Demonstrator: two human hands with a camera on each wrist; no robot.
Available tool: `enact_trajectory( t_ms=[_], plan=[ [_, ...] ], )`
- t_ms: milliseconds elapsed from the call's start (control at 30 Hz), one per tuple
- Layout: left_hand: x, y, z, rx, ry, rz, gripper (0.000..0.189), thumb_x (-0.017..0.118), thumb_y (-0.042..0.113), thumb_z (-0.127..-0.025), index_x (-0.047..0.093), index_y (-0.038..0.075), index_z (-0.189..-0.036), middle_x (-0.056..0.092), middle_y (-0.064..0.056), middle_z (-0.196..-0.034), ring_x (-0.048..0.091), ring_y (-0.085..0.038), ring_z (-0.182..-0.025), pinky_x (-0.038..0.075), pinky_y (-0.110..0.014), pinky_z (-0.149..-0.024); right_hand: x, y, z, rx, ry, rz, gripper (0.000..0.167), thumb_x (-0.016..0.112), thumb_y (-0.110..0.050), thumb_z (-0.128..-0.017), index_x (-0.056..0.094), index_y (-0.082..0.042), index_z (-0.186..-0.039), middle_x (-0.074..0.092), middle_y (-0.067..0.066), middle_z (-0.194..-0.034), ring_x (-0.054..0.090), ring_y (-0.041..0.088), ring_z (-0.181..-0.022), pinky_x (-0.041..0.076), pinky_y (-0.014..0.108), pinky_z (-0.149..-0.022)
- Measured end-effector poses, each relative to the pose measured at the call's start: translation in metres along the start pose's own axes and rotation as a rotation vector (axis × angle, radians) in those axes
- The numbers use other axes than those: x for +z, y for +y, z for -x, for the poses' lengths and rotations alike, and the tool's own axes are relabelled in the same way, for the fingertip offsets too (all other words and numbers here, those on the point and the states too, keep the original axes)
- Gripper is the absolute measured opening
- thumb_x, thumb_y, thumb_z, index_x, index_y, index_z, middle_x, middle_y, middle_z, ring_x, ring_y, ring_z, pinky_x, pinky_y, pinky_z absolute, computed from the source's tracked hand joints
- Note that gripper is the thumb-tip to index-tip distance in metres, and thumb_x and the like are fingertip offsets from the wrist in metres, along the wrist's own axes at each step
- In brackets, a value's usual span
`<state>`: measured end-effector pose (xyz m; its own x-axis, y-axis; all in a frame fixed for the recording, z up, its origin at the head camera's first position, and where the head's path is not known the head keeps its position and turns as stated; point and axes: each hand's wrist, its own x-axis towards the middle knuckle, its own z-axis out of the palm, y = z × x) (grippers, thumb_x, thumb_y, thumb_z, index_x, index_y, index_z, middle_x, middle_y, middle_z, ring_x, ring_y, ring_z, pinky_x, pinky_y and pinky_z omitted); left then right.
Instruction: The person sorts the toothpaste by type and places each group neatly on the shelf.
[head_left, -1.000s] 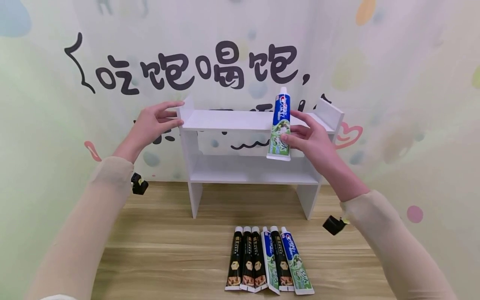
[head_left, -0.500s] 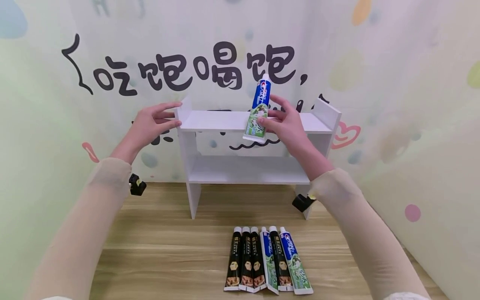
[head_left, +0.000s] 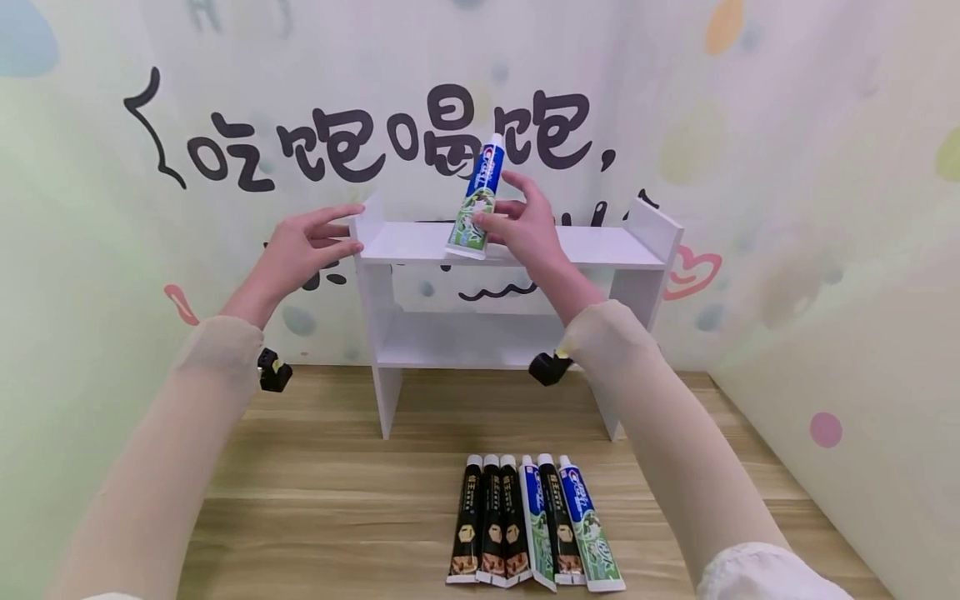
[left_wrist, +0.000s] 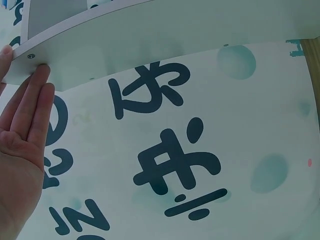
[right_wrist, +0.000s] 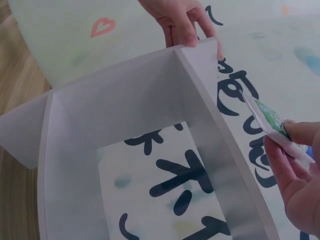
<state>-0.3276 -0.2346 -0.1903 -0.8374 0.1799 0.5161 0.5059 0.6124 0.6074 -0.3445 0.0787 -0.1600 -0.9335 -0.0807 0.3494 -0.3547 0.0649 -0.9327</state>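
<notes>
Near, six tubes (head_left: 538,525) lie on the table (head_left: 322,500). Farther off, the right hand (head_left: 528,225) pinches a blue-green tube (head_left: 477,200). It just went left and up, so it's now over the white shelf (head_left: 465,337), nearer the left hand (head_left: 296,250) gripping that shelf's left side.

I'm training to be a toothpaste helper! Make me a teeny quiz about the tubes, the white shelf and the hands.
1. Count: how many black tubes lie on the wooden surface in front of the white shelf?

2. Choose: what is the left hand touching?
A) a black tube
B) the white shelf
C) the wooden surface

3. Fill the gap: in the head view, the blue-and-green tube held by the right hand has its ____ at the upper end.

Key:
1. Four.
2. B.
3. Cap.
</notes>
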Motion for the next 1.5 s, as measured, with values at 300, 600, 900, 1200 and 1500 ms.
enact_trajectory(
  t_ms=[300,600,900,1200,1500],
  plan=[
    [0.001,0.001,-0.002,0.006,0.004,0.003,0.056,0.074,0.029,-0.089,0.054,0.032,-0.142,0.053,-0.004,-0.149,0.063,-0.029,-0.124,0.054,-0.038,-0.1,0.024,0.004,-0.02,0.01,-0.001,0.019,0.079,0.075,-0.006,-0.086,0.036,-0.029,-0.151,0.061,0.012,-0.132,0.063,0.02,-0.116,0.06,0.03,-0.088],
    [0.002,-0.001,-0.003,0.016,0.006,-0.002,0.056,0.074,0.028,-0.089,0.054,0.032,-0.142,0.054,-0.004,-0.148,0.064,-0.029,-0.122,0.054,-0.039,-0.099,0.032,0.006,-0.025,0.044,-0.12,0.071,0.085,0.073,-0.004,-0.087,0.032,-0.043,-0.151,0.057,0.013,-0.136,0.06,0.022,-0.119,0.059,0.032,-0.091],
    [0.001,-0.002,-0.004,0.02,0.008,-0.005,0.056,0.074,0.027,-0.09,0.054,0.031,-0.142,0.055,-0.006,-0.147,0.065,-0.029,-0.121,0.055,-0.036,-0.098,0.033,0.009,-0.025,-0.034,-0.212,0.175,0.071,0.071,-0.003,-0.088,0.048,-0.038,-0.145,0.053,0.012,-0.136,0.058,0.022,-0.118,0.059,0.03,-0.091],
    [0.0,-0.003,-0.002,0.015,0.003,-0.002,0.057,0.074,0.026,-0.09,0.054,0.032,-0.143,0.054,-0.005,-0.148,0.064,-0.03,-0.122,0.055,-0.035,-0.097,0.036,0.01,-0.028,-0.039,-0.301,0.344,0.078,0.076,-0.012,-0.086,0.04,-0.034,-0.151,0.051,0.011,-0.14,0.058,0.022,-0.121,0.053,0.03,-0.096],
    [0.0,-0.004,-0.002,0.013,0.006,-0.005,0.056,0.073,0.027,-0.09,0.053,0.031,-0.143,0.053,-0.006,-0.149,0.064,-0.031,-0.122,0.055,-0.037,-0.098,0.046,0.008,-0.03,-0.045,-0.324,0.393,0.082,0.077,-0.012,-0.086,0.035,-0.032,-0.154,0.048,0.013,-0.141,0.06,0.024,-0.12,0.052,0.033,-0.1]
  ],
)
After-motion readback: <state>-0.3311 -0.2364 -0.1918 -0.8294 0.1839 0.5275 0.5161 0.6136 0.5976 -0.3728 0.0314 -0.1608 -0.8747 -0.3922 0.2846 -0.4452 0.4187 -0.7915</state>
